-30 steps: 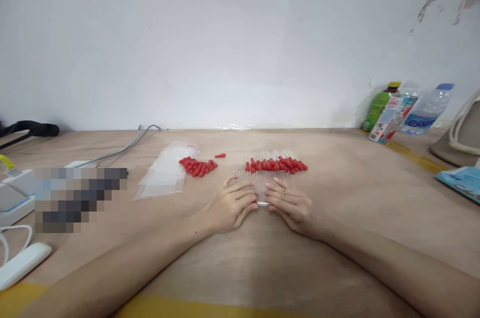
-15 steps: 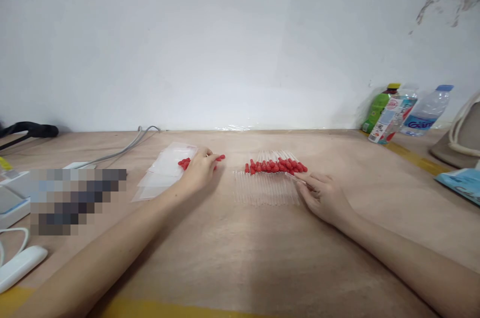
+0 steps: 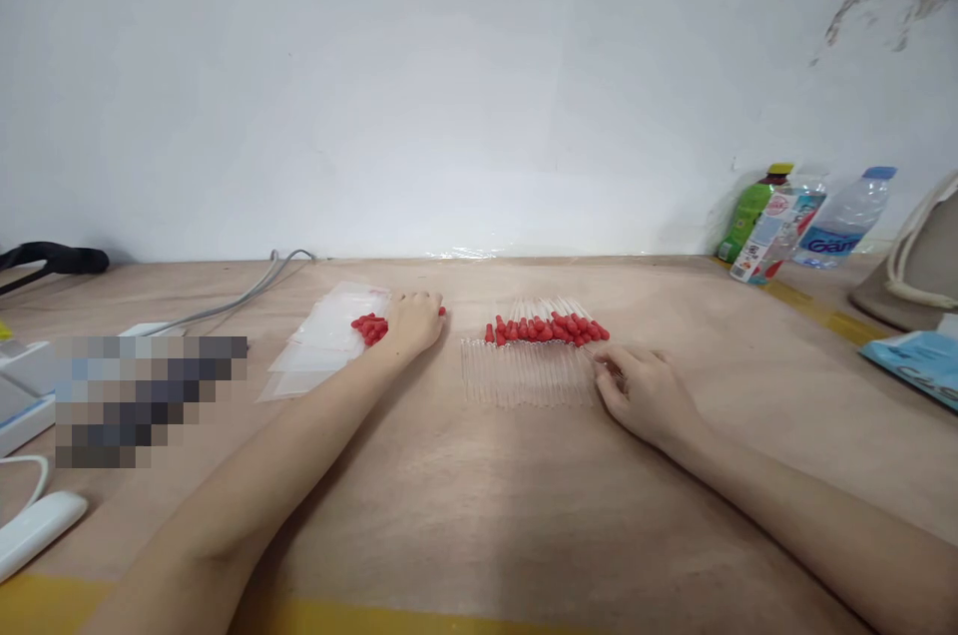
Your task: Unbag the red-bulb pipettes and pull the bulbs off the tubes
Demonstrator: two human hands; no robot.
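Observation:
My left hand (image 3: 415, 323) is bent down over a small pile of red rubber bulbs (image 3: 369, 327). Its fingers are curled, the fingertips are hidden, and one bulb peeks out beyond the knuckles. Under and beside the pile lie clear plastic bags (image 3: 323, 327). Centre right, thin glass tubes (image 3: 524, 375) form a side-by-side row. Behind them is a row of droppers with red bulbs (image 3: 546, 328), their stems pointing to the wall. At the right end of these rows my right hand (image 3: 648, 397) has thumb and fingers pinched together, with a thin clear tube faintly visible at them.
Several bottles (image 3: 842, 226) stand at the back right against the wall (image 3: 449, 96). A blue packet (image 3: 917, 365) lies at the right edge, near a grey-brown object with a cord (image 3: 917, 286). On the left are a grey cable (image 3: 239, 301) and a white device (image 3: 45, 530).
My left hand has turned further over the bulbs, its fingers now bent down out of sight. My right hand stays about where it was; the glass tube at its fingers shows less clearly.

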